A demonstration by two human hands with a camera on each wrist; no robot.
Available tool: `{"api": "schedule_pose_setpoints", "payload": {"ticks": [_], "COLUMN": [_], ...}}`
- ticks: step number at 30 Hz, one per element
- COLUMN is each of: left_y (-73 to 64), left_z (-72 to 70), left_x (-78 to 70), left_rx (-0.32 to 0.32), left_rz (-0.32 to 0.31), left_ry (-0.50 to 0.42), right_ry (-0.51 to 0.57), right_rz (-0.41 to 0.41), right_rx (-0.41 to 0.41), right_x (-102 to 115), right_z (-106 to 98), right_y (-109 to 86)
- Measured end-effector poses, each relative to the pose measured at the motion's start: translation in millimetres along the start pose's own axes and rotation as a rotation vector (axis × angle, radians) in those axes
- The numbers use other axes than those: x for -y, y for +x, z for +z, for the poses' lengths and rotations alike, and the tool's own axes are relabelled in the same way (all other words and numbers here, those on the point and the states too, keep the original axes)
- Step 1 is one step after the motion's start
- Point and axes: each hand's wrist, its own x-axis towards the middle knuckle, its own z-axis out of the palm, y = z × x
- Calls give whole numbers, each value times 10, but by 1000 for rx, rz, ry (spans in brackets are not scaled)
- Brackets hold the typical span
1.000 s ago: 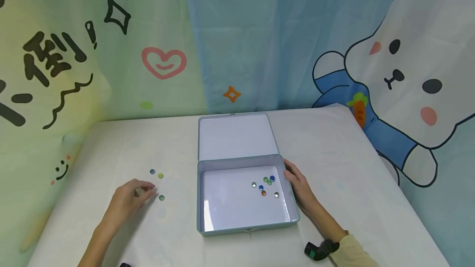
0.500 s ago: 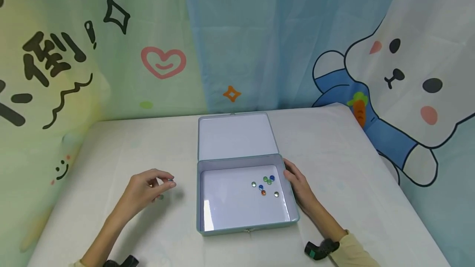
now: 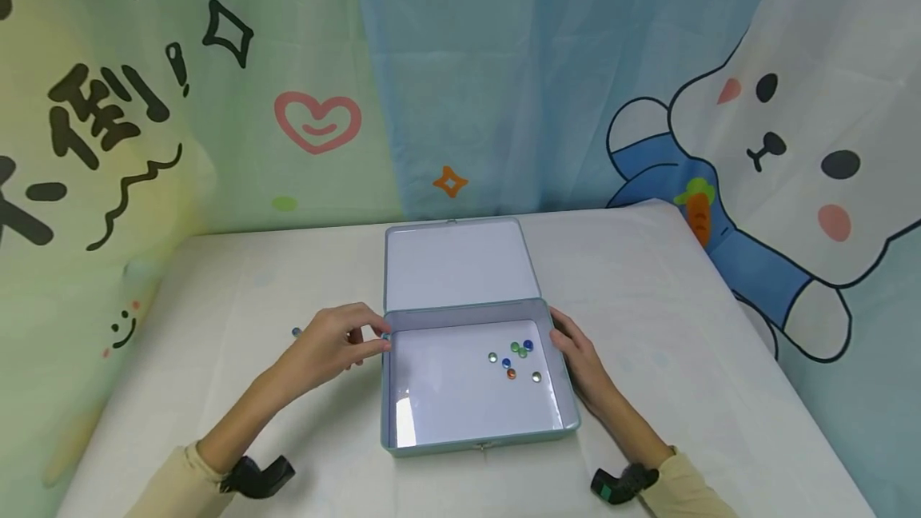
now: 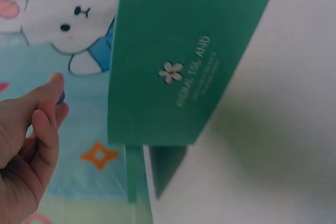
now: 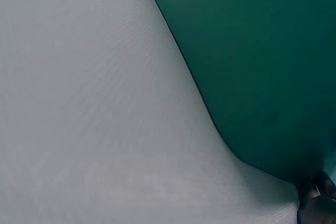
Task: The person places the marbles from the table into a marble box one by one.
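My left hand (image 3: 338, 342) is at the left rim of an open tin box (image 3: 478, 444). Its thumb and forefinger pinch a small blue glass bead (image 4: 62, 97), best seen in the left wrist view. Several round glass beads, green, blue, clear and an orange bead (image 3: 512, 374), lie in the right half of the box floor. My right hand (image 3: 584, 362) rests along the outside of the box's right wall, fingers extended. In the right wrist view only its dark fingertips (image 5: 315, 198) show at the green box corner.
A blue bead (image 3: 296, 332) lies on the white tablecloth (image 3: 237, 286) left of the box, partly behind my left hand. The box lid (image 3: 460, 266) is tipped back towards the printed curtain (image 3: 460, 86).
My left hand has moved right from the loose beads to the box's left rim, pinching a bead. My right hand and the box stay put.
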Motion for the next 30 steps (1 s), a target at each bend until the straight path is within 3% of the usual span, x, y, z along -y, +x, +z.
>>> {"api": "schedule_pose_setpoints", "payload": {"ticks": [10, 15, 24, 30], "left_y": [620, 870, 1291, 1440], "left_z": [223, 366, 795, 1114], "left_x": [-211, -333, -492, -471], "left_rx": [130, 223, 432, 475], "left_rz": [91, 102, 110, 165], "left_ry": [62, 77, 108, 215], "right_ry": [-2, 1, 18, 20], "right_rz": [13, 4, -8, -4], "right_rx": [-13, 2, 7, 20], "right_x": [7, 17, 34, 18], "right_z": [-19, -10, -32, -20], "right_y": [-9, -8, -4, -5]}}
